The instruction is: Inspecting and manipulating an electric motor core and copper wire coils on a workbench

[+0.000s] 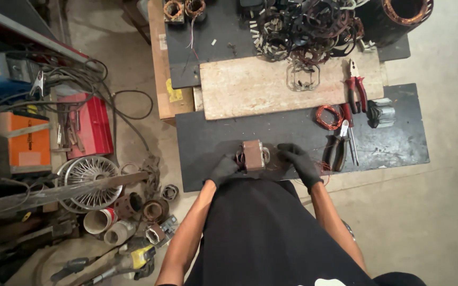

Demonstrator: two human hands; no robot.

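Now the gloved left hand (223, 169) grips the brown wound transformer core (254, 154) at lower centre — right hand (302, 162) rests half-open beside it; next, a steadier two-handed hold.

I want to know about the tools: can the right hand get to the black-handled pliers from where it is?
Probably yes. The right hand rests beside the black-handled pliers on the dark board, with nothing between them.

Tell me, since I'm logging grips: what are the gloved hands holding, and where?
The left hand grips the small brown wound core at its left end, steadying it on the black bench top. The right hand rests beside its right end; contact cannot be told.
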